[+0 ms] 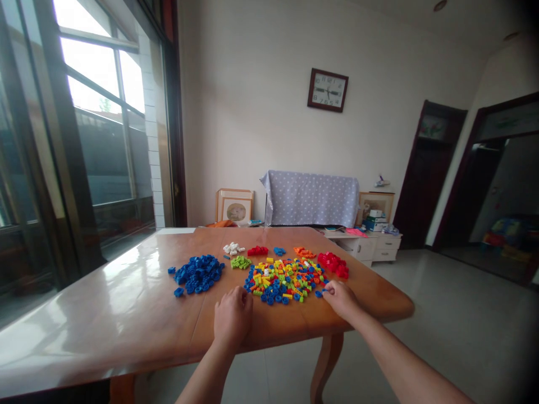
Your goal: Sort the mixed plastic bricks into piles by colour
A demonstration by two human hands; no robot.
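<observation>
A mixed heap of small plastic building blocks (290,278) in blue, yellow, green, orange and red lies on the wooden table (138,314). My left hand (233,314) rests at the heap's near left, fingers curled in; whatever they hold, if anything, is hidden. At the heap's right edge my right hand (342,298) pinches a small blue building block (324,290) between thumb and fingertips. Another blue block (318,294) lies just left of those fingertips. Left of the heap spreads a large pile of blue blocks (199,274).
Sorted behind the heap are white blocks (233,248), green blocks (241,262), dark red blocks (257,251), a few blue blocks (279,251) and orange blocks (304,253). Red blocks (333,265) sit at the right. The table's rounded corner (406,306) lies beyond my right hand.
</observation>
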